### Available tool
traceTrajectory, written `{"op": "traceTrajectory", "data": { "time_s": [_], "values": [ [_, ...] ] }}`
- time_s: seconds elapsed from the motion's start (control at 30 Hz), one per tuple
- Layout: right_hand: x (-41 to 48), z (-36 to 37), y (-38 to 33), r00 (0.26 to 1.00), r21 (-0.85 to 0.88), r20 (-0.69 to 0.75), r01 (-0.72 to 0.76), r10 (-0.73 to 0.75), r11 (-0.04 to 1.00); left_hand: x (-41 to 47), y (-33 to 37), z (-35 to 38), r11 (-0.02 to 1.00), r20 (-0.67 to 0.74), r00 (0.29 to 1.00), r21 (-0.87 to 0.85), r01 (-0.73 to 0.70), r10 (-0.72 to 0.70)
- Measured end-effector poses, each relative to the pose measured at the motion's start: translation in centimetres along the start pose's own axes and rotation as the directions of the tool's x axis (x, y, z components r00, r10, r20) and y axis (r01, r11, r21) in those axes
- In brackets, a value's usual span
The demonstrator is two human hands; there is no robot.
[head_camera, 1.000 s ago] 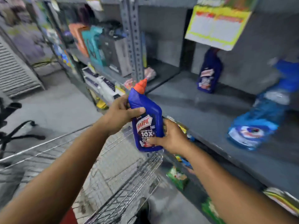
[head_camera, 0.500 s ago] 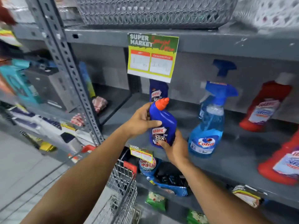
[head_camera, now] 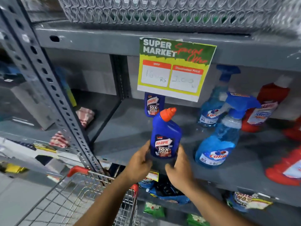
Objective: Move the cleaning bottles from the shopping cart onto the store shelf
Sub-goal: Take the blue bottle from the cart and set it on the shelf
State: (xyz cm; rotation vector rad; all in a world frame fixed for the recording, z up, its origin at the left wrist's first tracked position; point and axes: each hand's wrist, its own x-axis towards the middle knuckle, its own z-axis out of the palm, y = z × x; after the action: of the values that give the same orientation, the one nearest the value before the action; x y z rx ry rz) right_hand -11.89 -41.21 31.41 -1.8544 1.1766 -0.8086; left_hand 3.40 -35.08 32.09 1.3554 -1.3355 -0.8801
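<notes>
Both hands, left hand (head_camera: pixel 140 162) & right hand (head_camera: pixel 180 167), grip the Harpic bottle (head_camera: pixel 165 137) base at the shelf (head_camera: pixel 123 136) edge; imo slide it back w/ label facing out.

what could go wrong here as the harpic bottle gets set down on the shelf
1. The blue Harpic bottle is held only at its base by the left hand and right hand, and it sits near the shelf's front edge, so it might tip forward on release.
2. The Colin spray bottle stands close on its right; sliding the Harpic sideways could knock it.
</notes>
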Motion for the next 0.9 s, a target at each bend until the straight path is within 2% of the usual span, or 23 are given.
{"op": "traceTrajectory", "data": {
  "time_s": [0.07, 0.13, 0.27, 0.43, 0.63, 0.77, 0.83, 0.9],
  "values": [
    [0.2, 0.7, -0.9, 0.999, -0.032, 0.046, -0.011, 0.013, 0.999, -0.5, -1.2, -1.4, 0.99, -0.043, 0.998, 0.131, 0.044, -0.039],
    [0.1, 1.7, -1.6, 0.993, -0.079, 0.111, -0.038, 0.046, 0.996, -0.9, -1.8, -2.9, 0.979, -0.076, 0.995, 0.189, 0.079, -0.066],
    [-0.3, 3.1, -2.2, 0.99, -0.116, 0.14, 0.017, 0.0, 0.993, -0.9, -1.5, -3.9, 0.985, -0.105, 0.992, 0.152, 0.081, -0.066],
    [-0.4, 2.9, -2.4, 0.988, -0.154, 0.153, 0.011, 0.013, 0.988, -1.2, -1.2, -3.7, 0.988, -0.115, 0.992, 0.138, 0.065, -0.049],
    [0.2, 1.9, -3.0, 0.975, -0.127, 0.22, 0.008, 0.02, 0.992, -1.4, -0.9, -3.2, 0.994, -0.113, 0.992, 0.09, 0.065, -0.055],
    [0.1, 0.8, -3.3, 0.957, -0.114, 0.287, 0.005, 0.028, 0.993, -1.6, -0.3, -3.0, 0.985, -0.153, 0.984, 0.126, 0.114, -0.095],
    [-0.7, 0.2, -2.8, 0.961, -0.143, 0.273, 0.003, 0.036, 0.99, -2.2, 0.1, -1.9, 0.97, -0.302, 0.944, 0.16, 0.185, -0.131],
    [-2.1, -1.3, -1.5, 0.97, -0.062, 0.243, 0.004, 0.012, 0.998, -3.9, 0.4, 0.2, 0.94, -0.542, 0.837, 0.243, 0.24, -0.074]
  ]
}}
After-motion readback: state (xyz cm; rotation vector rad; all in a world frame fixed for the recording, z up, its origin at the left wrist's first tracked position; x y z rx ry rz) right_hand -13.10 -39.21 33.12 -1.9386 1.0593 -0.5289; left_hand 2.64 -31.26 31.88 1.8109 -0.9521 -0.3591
